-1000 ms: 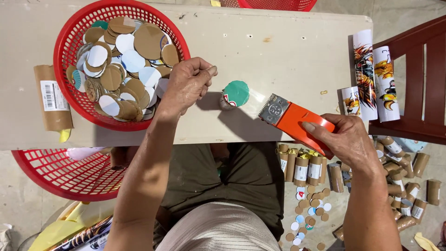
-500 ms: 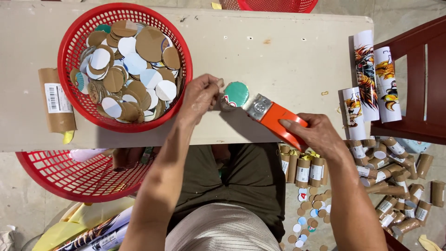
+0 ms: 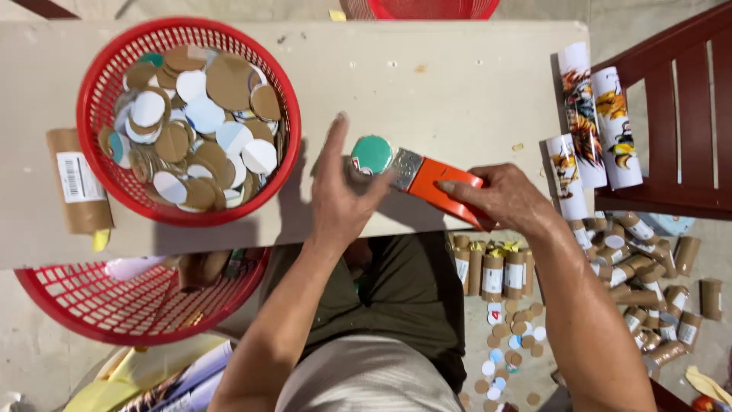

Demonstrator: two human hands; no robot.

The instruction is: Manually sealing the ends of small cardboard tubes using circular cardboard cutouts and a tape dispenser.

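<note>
- a red basket [image 3: 114, 305] is seen nearest, below the table's front edge, beside the person's lap.
- on the floor to the right, many short cardboard tubes [image 3: 488, 271] and scattered paper discs [image 3: 507, 336] are seen.
- the left hand [image 3: 343, 194] is laid on the pale table [image 3: 457, 84], fingers [image 3: 333, 145] stretched forward and held close together, the thumb reaching toward a round green-topped cap [image 3: 371, 154]; whether the cap is actually touched cannot be told.
- the right hand [image 3: 499, 200] is closed around the orange handle of a brush-like tool [image 3: 431, 179], fingers wrapped over it, the index laid along the top.
- the tool's metal ferrule is set just beside the green cap, touching or nearly so.
- the cap is placed on the table between the two hands, near the front edge.
- to the left, a second red basket [image 3: 286, 172] is stood on the table, filled with brown, white and blue card discs [image 3: 191, 130].
- a brown cardboard tube [image 3: 76, 183] is laid just left of that basket.
- at the far right edge, printed paper rolls [image 3: 602, 122] are laid side by side.
</note>
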